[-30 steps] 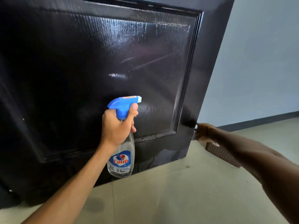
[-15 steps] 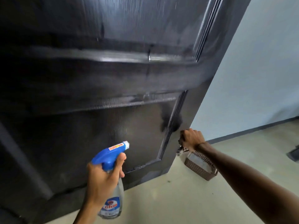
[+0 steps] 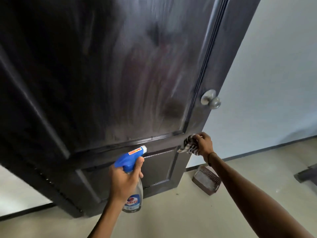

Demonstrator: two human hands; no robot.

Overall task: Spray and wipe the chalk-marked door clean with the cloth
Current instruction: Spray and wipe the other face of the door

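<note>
Head view: the dark door (image 3: 120, 74) fills most of the frame, and its top and left side are cut off by the picture's edges. The upper panel is smeared with motion blur and pale streaks; whether those are chalk, spray or only glare cannot be told. A silver knob (image 3: 210, 99) sticks out near the door's right edge, slightly blurred.

The left hand (image 3: 124, 182) is clenched round the neck of a spray bottle (image 3: 133, 194), with the forefinger lying up along the blue trigger head and the nozzle pointing at the rail between the upper and lower panels. The bottle's clear body hangs below the fist, and its label is partly covered by the hand, so only part of the lettering shows.

The right hand (image 3: 204, 144) grasps a bunched striped cloth (image 3: 189, 146) and holds it against the door near the right edge, just below the upper panel's lower right corner. The fingers curl over the cloth and hide much of it; only the folds toward the door show.

On the floor (image 3: 171, 220) by the door's lower right corner stands a small brown basket (image 3: 206, 181), partly hidden behind the right forearm. At the right edge of the frame a dark object on the floor is cut off and cannot be made out.
</note>
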